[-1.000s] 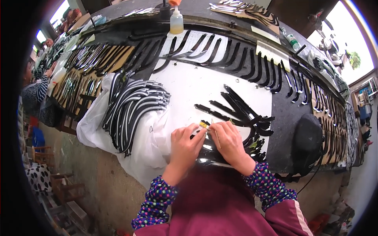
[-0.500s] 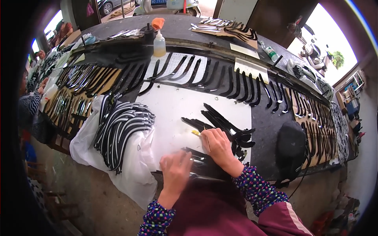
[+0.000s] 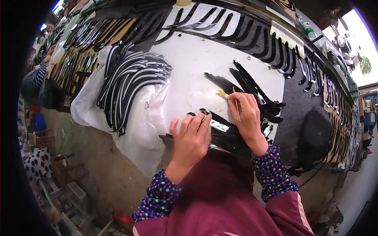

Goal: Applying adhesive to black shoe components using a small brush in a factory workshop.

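Stick (image 3: 237, 108) is pinched in closed right fingers (image 3: 247, 100), yellow bit (image 3: 223, 93) at tips; strips (image 3: 227, 138) are touched by half-curled left fingers (image 3: 195, 125) (nearer), grip unclear, long axis slanted down-right from them.

left grip (image 3: 192, 133) — fingers bent, slightly apart | right grip (image 3: 246, 116) — fingers pinched together
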`<state>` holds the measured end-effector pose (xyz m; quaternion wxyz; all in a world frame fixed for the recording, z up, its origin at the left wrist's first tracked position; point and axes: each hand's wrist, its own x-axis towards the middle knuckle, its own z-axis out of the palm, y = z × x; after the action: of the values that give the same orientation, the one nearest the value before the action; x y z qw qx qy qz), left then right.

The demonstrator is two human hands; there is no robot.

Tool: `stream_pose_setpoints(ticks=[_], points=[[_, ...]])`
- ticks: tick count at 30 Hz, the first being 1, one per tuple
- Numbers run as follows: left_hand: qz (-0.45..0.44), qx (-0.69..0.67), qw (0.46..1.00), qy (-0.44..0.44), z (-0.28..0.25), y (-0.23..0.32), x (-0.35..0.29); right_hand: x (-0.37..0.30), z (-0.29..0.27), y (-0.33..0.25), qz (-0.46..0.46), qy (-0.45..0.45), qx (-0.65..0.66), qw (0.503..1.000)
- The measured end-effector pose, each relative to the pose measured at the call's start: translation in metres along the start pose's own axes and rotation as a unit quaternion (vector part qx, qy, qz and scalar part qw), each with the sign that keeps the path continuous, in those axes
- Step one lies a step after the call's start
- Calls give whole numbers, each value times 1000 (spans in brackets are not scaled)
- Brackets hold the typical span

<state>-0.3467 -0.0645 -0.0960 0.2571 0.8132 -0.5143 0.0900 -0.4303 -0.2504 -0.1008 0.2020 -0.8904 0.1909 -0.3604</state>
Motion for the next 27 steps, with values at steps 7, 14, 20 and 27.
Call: stream_pose_setpoints(ticks=[7, 14, 20, 27], points=[[-1, 10, 1000, -13, 2, 7, 7, 2, -7, -7, 14, -13, 13, 1000], [-18, 64, 998, -20, 6, -8, 6, 6, -21, -38, 15, -59, 73, 995], [-8, 37, 997, -63, 2, -11, 5, -9, -11, -43, 6, -108, 48, 993], [-11, 49, 997, -50, 4, -15, 3, -14, -4, -41, -14, -104, 25, 994]])
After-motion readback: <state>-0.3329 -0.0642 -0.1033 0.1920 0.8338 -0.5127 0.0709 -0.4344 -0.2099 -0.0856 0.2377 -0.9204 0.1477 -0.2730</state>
